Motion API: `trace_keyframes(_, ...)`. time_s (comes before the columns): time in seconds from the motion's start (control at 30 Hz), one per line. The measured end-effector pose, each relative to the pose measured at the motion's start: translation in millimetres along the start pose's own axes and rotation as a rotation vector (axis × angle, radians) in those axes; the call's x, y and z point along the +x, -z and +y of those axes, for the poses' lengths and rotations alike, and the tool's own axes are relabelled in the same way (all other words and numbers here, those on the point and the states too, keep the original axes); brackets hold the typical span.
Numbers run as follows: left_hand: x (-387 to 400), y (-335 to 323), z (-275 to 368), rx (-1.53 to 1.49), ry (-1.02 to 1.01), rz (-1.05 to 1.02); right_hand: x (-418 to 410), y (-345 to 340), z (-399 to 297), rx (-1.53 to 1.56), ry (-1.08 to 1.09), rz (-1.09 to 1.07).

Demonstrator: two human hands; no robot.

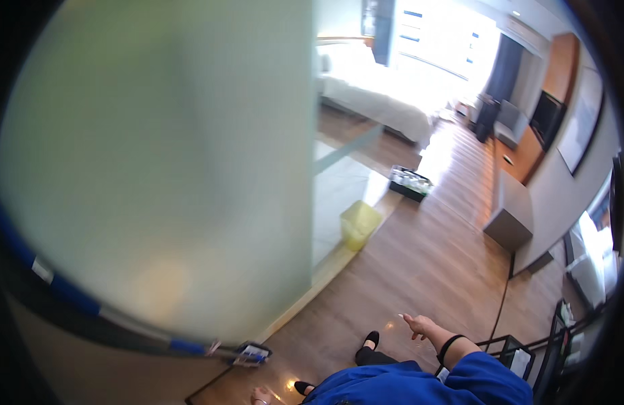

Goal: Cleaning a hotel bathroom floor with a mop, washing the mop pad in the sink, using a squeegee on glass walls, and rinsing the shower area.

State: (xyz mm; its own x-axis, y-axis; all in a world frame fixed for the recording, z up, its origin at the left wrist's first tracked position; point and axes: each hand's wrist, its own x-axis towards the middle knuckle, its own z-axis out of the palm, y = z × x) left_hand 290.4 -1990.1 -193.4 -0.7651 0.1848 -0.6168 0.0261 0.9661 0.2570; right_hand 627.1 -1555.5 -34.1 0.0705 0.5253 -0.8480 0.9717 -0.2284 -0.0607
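Note:
My right hand reaches out over the wood-look floor, its fingers partly spread and no object plain in it. A pale spot shows at one fingertip, too small to make out. Only part of my left hand shows at the bottom edge, with a thin bracelet at the wrist; whether it holds anything is hidden. Near it, a long blue and white pole runs along the lower left, ending in a small flat head close to the floor. A frosted glass panel fills the left side.
Ahead, a yellow bin stands at the light sill, and a black tray of bottles sits beyond it. A grey cabinet lines the right. Black-framed shelving is close by my right arm. A white bed stands farther back.

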Motion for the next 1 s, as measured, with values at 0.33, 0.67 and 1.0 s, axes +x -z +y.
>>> trace_keyframes(0.33, 97.5, 10.8, 295.4, -0.070, -0.201, 0.058, 125.2, 57.6, 219.9, 0.148, -0.109, 0.167)
trace_keyframes(0.67, 108.6, -10.4, 444.1, 0.422, 0.080, 0.001, 250.7, 286.7, 122.0, 0.983, 0.128, -0.007)
trace_keyframes(1.0, 98.8, -121.8, 747.1, 0.189, 0.087, -0.583, 396.4, 514.7, 52.4, 0.596, 0.003, 0.213)
